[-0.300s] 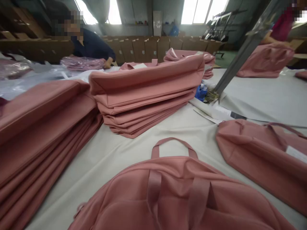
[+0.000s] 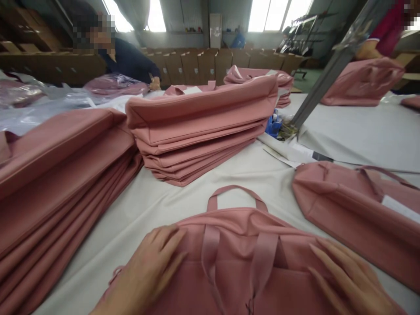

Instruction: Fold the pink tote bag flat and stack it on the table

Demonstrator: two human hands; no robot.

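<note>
Both hands, left hand and right hand, press flat with released fingers on the pink bag; smoothing step, next probably needs folding its handle beyond the fingers.

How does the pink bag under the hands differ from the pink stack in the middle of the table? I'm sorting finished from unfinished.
The bag under the hands is one piece lying alone; the middle stack is many folded pieces piled up. The bag shows a carry handle and straps on top; the stack shows only flat folded edges. The left hand and right hand rest flat on the bag; nothing touches the stack. Both are the same pink fabric on the grey table.
</note>
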